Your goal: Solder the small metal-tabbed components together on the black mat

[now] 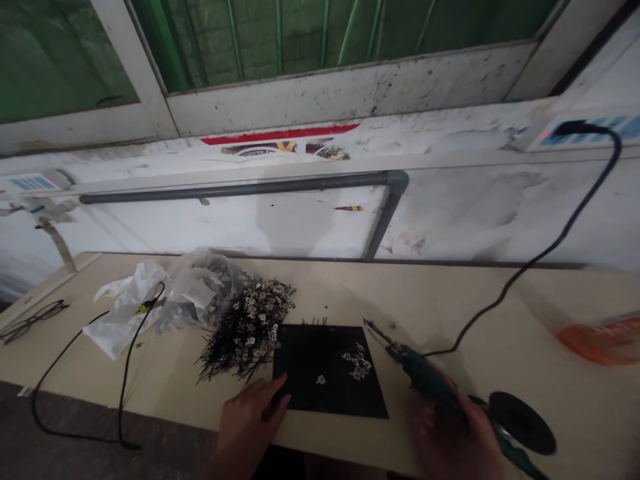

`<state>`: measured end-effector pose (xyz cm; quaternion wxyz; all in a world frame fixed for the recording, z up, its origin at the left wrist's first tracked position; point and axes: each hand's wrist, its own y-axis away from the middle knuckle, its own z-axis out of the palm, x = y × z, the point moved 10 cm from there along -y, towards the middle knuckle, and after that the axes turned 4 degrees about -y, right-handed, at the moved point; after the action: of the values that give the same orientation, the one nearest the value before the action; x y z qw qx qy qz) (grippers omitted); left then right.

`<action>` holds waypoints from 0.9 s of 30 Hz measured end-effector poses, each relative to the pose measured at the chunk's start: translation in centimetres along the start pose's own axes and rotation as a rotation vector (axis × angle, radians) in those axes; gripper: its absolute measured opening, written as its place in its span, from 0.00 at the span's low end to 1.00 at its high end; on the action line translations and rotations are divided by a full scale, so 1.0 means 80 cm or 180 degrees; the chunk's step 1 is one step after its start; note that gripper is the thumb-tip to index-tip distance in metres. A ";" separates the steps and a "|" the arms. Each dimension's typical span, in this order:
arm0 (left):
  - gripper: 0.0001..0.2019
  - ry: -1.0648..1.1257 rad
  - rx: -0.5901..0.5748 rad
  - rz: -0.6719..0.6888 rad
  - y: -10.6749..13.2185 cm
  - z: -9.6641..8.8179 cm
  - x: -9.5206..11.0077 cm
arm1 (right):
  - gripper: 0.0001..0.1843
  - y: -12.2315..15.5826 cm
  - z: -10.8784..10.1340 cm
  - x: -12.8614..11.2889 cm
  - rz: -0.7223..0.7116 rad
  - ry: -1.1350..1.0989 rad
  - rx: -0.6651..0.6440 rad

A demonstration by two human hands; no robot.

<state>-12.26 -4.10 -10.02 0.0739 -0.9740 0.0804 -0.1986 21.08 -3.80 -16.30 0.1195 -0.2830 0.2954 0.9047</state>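
Observation:
My right hand (pixel 450 427) is wrapped around a green soldering iron (pixel 430 380), its thin tip pointing up and left, just past the right edge of a black mat (pixel 320 353). At the mat's lower left corner is my left hand (pixel 253 420). Its thumb and fingertips are close together, and what they hold, if anything, is too dark to make out. One small pale metal part (pixel 321 379) lies on the mat, apart from a cluster of similar parts (pixel 357 363) at the right. A big heap of black wires with small metal ends (pixel 250 327) touches the mat's left side.
Clear plastic bags (pixel 200 287) lie behind the heap, near a looped black cable (pixel 125 373). Glasses (pixel 35 317) rest at far left. A black spool (pixel 523 421) and an orange packet (pixel 603 340) are on the right. The iron's cord (pixel 540 257) rises to a wall socket.

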 end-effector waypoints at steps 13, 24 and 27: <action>0.16 0.0655 0.0059 0.0274 -0.026 -0.011 0.044 | 0.23 -0.003 0.008 -0.002 -0.0080 0.0049 -0.0222; 0.14 0.0414 0.0053 0.0458 -0.031 0.010 0.048 | 0.22 -0.004 0.001 0.003 0.0090 -0.0006 -0.0032; 0.15 0.0390 0.0176 0.0458 -0.030 0.003 0.047 | 0.23 0.000 0.001 0.005 0.0200 -0.0096 0.0158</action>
<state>-8.43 -2.46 -8.39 0.1098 -0.9493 0.1490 -0.2541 20.72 -3.74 -16.50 0.1023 -0.2568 0.3246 0.9046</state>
